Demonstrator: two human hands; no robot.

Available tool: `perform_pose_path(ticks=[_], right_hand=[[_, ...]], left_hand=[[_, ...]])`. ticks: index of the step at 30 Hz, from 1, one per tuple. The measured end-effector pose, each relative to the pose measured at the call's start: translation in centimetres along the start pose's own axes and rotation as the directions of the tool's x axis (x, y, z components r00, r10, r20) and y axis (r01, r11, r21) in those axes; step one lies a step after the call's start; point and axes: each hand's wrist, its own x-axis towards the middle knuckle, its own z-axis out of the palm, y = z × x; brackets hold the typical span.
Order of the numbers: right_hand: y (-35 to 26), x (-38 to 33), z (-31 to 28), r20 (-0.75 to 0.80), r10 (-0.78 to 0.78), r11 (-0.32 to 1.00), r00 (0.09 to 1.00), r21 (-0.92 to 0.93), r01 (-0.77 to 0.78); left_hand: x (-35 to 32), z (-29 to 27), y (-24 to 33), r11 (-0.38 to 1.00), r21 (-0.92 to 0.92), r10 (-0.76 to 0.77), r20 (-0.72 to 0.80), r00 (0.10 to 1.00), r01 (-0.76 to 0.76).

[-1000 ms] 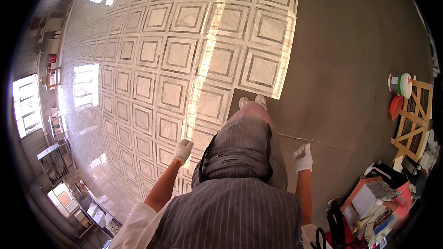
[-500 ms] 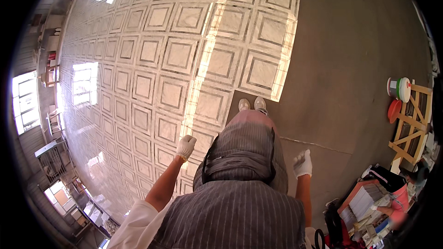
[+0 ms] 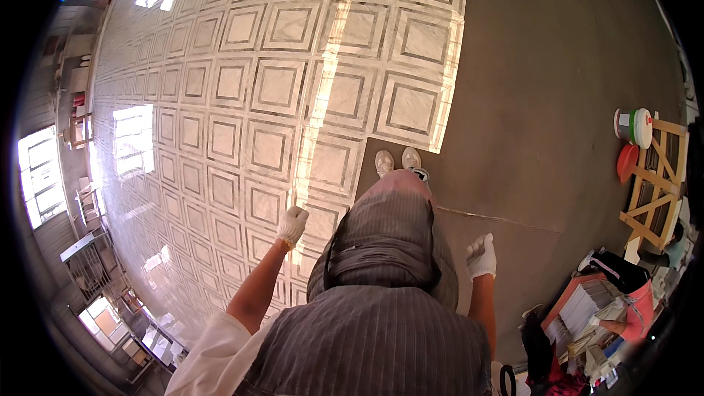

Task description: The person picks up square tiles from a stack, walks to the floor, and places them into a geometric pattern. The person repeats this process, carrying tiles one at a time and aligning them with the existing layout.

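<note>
Both my hands wear white knit gloves and hang out at my sides, away from anything. My left hand (image 3: 292, 226) is curled closed above the patterned tile floor (image 3: 271, 154), with no object showing in it. On the other side, my right hand (image 3: 481, 256) is loosely closed, thumb side up, over the plain brown floor (image 3: 543, 73). Nothing shows in that hand either. A striped dark apron (image 3: 367, 330) covers my front. My light shoes (image 3: 397, 162) stand on brown floor, just at the corner of the pale marble-look tiling with its dark square frames.
At the right stand a white bucket with a green band (image 3: 632, 126), a red basin (image 3: 627, 163) and a wooden frame (image 3: 655, 183). Lower right, a co-worker in a pink top (image 3: 639, 308) bends over stacked slabs (image 3: 583, 315). Shelving and windows (image 3: 42, 176) line the left.
The floor has shifted slightly up and left in view. My hands stay closed at my sides, barely moved. The co-worker at lower right has changed posture a little.
</note>
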Motion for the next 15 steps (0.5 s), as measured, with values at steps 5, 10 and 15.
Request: perform_pose_path(ticks=[5, 10, 15], right_hand=[[-0.2, -1.1, -0.4, -0.194, 0.026, 1.000, 0.981, 0.021, -0.022], [-1.8, 0.3, -3.0, -0.171, 0.063, 0.997, 0.983, 0.065, -0.053], [-6.6, 3.5, -2.4, -0.095, 0.060, 0.998, 0.994, -0.031, -0.063]], left_hand=[[1.1, 0.9, 3.4, 0.997, -0.074, -0.037, 0.008, 0.999, 0.038], [1.0, 2.7, 3.8, 0.994, -0.107, -0.005, -0.006, 1.000, 0.005], [0.3, 5.0, 7.4, 0.994, -0.103, -0.050, -0.042, 0.998, 0.045]])
